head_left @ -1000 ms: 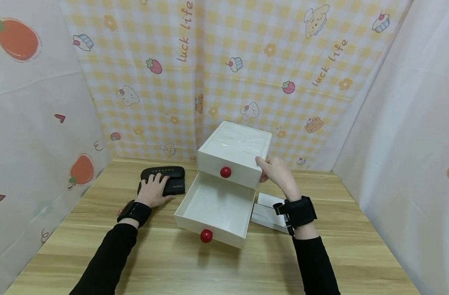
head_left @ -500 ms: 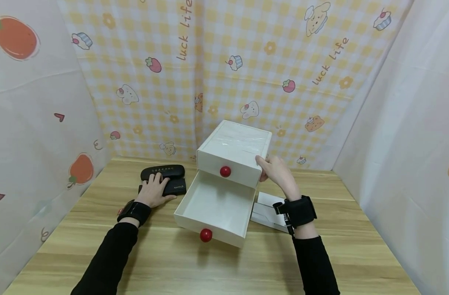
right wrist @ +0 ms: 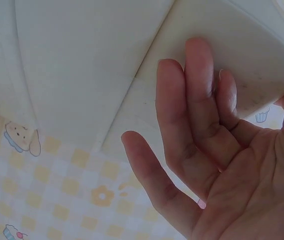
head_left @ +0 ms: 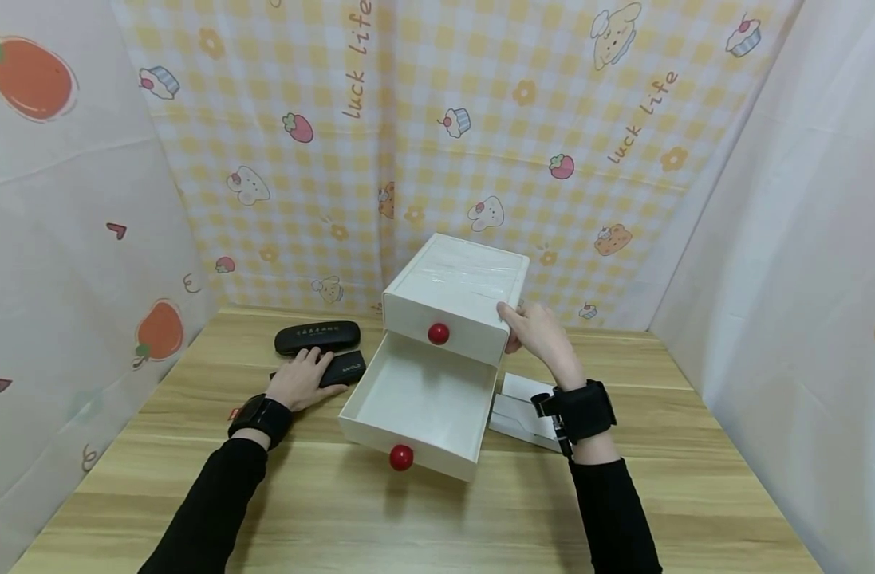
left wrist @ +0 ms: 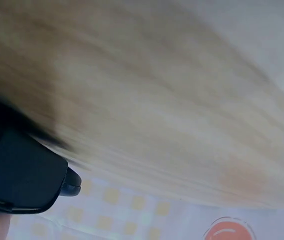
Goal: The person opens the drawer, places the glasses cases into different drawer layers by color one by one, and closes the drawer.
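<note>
Two hands, well apart: right hand (head_left: 545,341) clamps a corner of the white two-drawer box (head_left: 466,275), thumb on top, likely steadying it with the lower drawer (head_left: 426,402) out. Left hand (head_left: 302,383) seems to pinch the flat black case (head_left: 345,367) crosswise, probably for control, beside that drawer. Versus a second ago, case slightly turned, eased away from the black glasses case (head_left: 317,338); box unmoved.
</note>
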A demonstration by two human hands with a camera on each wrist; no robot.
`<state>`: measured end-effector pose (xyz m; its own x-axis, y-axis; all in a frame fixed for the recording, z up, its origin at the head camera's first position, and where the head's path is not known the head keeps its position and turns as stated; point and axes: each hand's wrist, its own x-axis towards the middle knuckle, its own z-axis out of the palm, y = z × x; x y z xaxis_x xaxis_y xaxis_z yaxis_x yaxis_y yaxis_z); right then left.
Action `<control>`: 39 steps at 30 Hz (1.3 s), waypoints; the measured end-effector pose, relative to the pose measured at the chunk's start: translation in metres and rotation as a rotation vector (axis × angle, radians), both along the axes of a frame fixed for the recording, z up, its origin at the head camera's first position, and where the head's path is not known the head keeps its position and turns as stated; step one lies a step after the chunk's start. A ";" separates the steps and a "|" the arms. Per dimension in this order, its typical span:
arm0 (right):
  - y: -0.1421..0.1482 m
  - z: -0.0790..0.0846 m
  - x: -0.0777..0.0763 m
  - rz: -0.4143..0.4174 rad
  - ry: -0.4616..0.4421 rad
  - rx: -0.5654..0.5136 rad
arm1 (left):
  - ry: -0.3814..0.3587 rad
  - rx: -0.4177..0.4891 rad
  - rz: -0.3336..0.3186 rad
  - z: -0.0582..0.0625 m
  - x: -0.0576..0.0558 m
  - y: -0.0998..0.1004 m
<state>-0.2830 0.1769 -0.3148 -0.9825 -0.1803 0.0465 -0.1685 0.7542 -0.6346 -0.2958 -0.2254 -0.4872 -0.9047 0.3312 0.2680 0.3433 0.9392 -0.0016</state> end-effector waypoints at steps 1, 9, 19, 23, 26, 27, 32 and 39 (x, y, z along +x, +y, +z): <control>0.000 0.000 0.000 0.004 0.001 0.000 | -0.007 0.015 0.002 0.001 0.001 -0.001; 0.000 -0.001 0.000 -0.004 -0.003 0.004 | -0.015 0.092 0.010 0.027 0.007 0.001; -0.001 -0.001 0.002 -0.001 0.001 -0.009 | 0.169 0.182 -0.108 0.069 0.014 0.016; -0.001 -0.001 0.002 0.001 0.000 -0.014 | 0.300 0.203 -0.210 0.077 0.016 0.021; -0.001 -0.001 0.002 0.002 -0.002 -0.013 | 0.369 0.210 -0.270 0.083 0.017 0.024; -0.001 -0.001 0.002 0.004 -0.005 -0.013 | 0.386 0.211 -0.287 0.085 0.018 0.024; -0.001 0.000 0.001 -0.003 -0.008 0.014 | 0.465 0.215 -0.405 0.097 0.023 0.031; -0.001 0.000 0.001 -0.006 -0.002 0.026 | 0.529 0.148 -0.566 0.114 0.026 0.052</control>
<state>-0.2817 0.1758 -0.3150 -0.9836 -0.1760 0.0403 -0.1632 0.7712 -0.6153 -0.2697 -0.1734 -0.3727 -0.3491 0.6305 0.6932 0.7580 0.6249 -0.1867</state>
